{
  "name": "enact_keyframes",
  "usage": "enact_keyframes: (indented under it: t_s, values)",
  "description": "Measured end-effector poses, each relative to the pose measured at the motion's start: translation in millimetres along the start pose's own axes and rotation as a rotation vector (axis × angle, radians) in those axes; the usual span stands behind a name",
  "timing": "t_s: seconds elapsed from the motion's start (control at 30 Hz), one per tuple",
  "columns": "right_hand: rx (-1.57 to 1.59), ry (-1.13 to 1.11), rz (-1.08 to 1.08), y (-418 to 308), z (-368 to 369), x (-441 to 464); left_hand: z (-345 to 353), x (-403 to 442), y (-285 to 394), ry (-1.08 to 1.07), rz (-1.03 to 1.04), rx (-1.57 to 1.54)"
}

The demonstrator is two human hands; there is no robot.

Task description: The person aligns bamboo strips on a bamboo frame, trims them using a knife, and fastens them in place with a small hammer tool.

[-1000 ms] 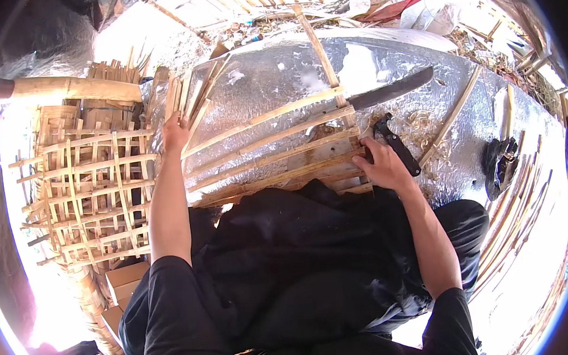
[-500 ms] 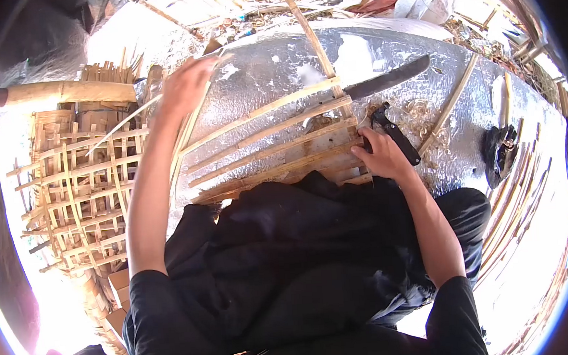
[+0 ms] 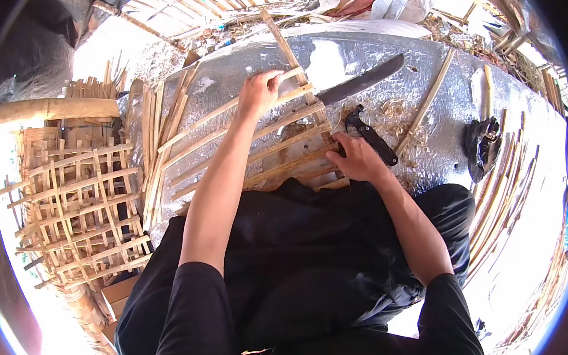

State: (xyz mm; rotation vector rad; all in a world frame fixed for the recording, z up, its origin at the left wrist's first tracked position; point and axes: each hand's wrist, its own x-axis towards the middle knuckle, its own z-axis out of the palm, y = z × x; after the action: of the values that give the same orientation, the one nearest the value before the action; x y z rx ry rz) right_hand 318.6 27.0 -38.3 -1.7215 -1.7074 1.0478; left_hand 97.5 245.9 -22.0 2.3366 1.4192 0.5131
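My left hand (image 3: 259, 94) is closed on a bamboo strip (image 3: 289, 74), whose right end lies near the upright bamboo piece (image 3: 284, 45). Several more strips (image 3: 301, 114) lie roughly parallel below it, their right ends at that upright piece. My right hand (image 3: 355, 157) rests at the lower right ends of the strips, thumb and fingers bent around the edge; the exact contact is hidden. A dark blade (image 3: 366, 80) lies just beyond the upright piece. Beside my right hand is a black tool or holder (image 3: 372, 137).
A woven bamboo lattice (image 3: 83, 209) stands at the left, below a thick bamboo pole (image 3: 59, 110). Loose strips (image 3: 167, 129) lie beside it on the silvery sheet (image 3: 225, 70). A black bundle (image 3: 482, 146) and long thin sticks (image 3: 505, 183) are at the right.
My left hand has moved from the loose strips at the left to the upper strips near the upright piece, bringing a strip there. My right hand stays by the strip ends. The view has shifted slightly.
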Motion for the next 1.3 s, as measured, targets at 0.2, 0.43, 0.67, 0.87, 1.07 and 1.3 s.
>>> enact_keyframes:
  t_s: [0.2,0.43,0.67,0.87,1.07,1.3]
  values:
    - [0.063,-0.106,0.085,-9,-10,1,0,-6,6,0.007,-0.066,-0.101]
    - [0.045,-0.027,0.049,-8,-4,-1,0,-12,7,-0.021,-0.03,0.015]
    - [0.066,-0.056,0.065,-13,-6,0,4,-10,7,-0.002,0.039,-0.053]
    - [0.065,-0.031,0.059,-16,-8,-3,10,-7,6,0.202,0.107,0.134]
    - [0.058,-0.066,0.165,-23,-10,0,6,-64,34,0.191,0.068,0.072]
    - [0.236,-0.017,0.15,-10,0,1,-19,-57,35,0.253,0.006,-0.135]
